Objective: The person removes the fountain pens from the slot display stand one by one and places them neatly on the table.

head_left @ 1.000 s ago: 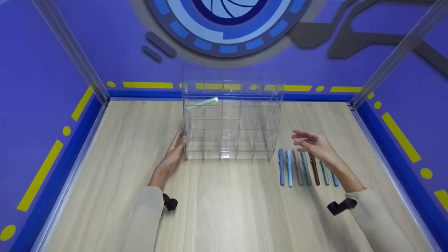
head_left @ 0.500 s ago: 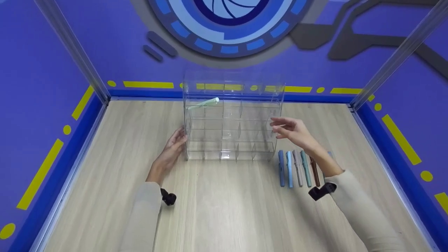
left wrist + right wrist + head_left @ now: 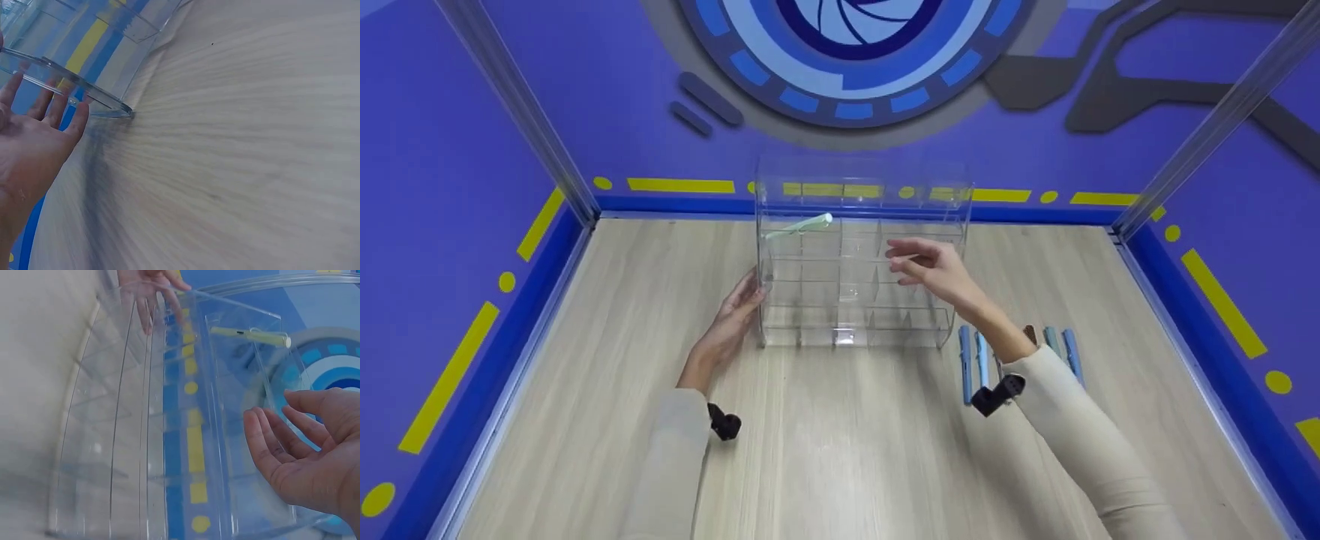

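A clear acrylic rack (image 3: 855, 337) with several compartments stands upright in the middle of the table. One pale green pen (image 3: 802, 226) leans tilted in an upper left compartment, and the right wrist view shows this pen (image 3: 253, 337) too. My left hand (image 3: 729, 321) rests against the rack's left side, fingers extended; the left wrist view has the same hand (image 3: 35, 138) at the clear side panel. In front of the rack's right half hovers my right hand (image 3: 934, 271). Its fingers are loosely bent, and the right wrist view shows nothing held in that hand (image 3: 312, 458).
Right of the rack, several pens lie in a row on the table, among them a dark blue pen (image 3: 965, 364) and a light blue pen (image 3: 982, 358). My right forearm hides some of them. Purple-blue walls (image 3: 435, 187) enclose the wooden table (image 3: 825, 450).
My right hand has moved left from above the row of pens to the front of the rack. My left hand stays at the rack's side, and the green pen keeps its place.
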`<state>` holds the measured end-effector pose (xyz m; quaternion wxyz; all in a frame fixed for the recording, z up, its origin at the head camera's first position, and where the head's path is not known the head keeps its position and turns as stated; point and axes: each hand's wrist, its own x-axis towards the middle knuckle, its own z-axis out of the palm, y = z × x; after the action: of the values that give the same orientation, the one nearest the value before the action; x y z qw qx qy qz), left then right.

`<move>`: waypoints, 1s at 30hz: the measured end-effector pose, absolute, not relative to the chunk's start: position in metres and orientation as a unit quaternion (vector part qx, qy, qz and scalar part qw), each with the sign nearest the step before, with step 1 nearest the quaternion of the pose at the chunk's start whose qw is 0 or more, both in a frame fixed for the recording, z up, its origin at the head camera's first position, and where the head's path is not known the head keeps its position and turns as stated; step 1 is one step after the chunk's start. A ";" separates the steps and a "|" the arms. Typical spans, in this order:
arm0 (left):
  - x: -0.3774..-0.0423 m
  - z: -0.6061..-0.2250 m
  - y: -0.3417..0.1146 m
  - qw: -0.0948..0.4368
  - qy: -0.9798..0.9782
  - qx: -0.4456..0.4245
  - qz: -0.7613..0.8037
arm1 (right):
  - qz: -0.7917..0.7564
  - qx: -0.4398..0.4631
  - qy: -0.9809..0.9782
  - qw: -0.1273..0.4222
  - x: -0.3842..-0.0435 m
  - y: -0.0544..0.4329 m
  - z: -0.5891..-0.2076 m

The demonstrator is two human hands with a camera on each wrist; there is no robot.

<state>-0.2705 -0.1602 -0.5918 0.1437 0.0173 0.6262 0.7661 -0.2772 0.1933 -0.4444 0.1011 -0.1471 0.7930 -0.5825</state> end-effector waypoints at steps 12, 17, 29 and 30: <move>-0.271 -0.591 -0.163 0.143 0.658 0.040 0.739 | -0.652 -0.123 0.741 0.103 -0.296 0.138 -0.436; -0.270 -0.591 -0.166 0.141 0.663 0.037 0.734 | -0.688 -0.109 0.709 0.108 -0.303 0.118 -0.435; -0.270 -0.594 -0.163 0.144 0.681 0.020 0.718 | -0.700 -0.110 0.692 0.138 -0.310 0.082 -0.440; -0.271 -0.594 -0.163 0.144 0.681 0.021 0.718 | -0.702 -0.110 0.690 0.139 -0.310 0.080 -0.442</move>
<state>-0.2709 -0.1629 -0.5944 0.1441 0.0215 0.6805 0.7181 -0.3099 0.0804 -0.4416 0.1394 -0.1096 0.6898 -0.7019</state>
